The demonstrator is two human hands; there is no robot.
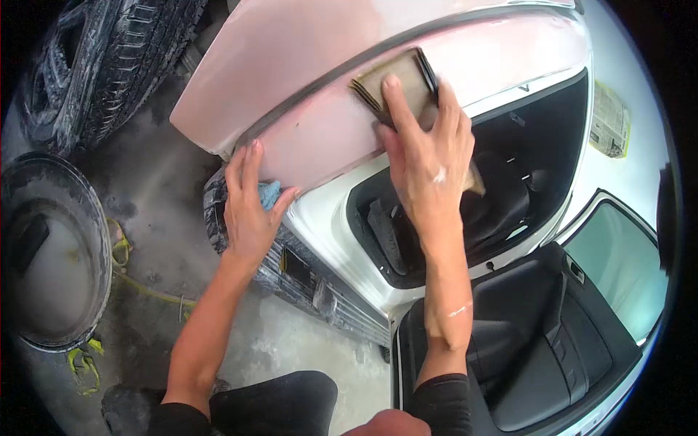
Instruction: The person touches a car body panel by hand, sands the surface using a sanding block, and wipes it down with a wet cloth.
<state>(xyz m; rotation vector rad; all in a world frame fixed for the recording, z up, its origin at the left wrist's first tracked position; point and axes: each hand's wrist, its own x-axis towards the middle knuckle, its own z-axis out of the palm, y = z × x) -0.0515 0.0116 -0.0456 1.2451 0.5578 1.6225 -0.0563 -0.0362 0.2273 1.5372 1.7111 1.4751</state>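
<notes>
A folded sheet of brown sandpaper (407,81) lies against the pinkish car body panel (309,134). My right hand (432,156) grips it, with a finger spread over its face and the others round its right edge. Near the panel's lower left end, my left hand (249,196) rests its fingertips on the panel edge. A blue cloth or sponge (269,195) shows between its thumb and fingers, partly hidden by the hand.
On the left stand a black bucket (102,240) of cloudy water and a dusty tire (134,65). Yellow tape (156,291) lies on the floor. An open black-trimmed car door (538,341) is at the lower right, beside the dark window opening (502,174).
</notes>
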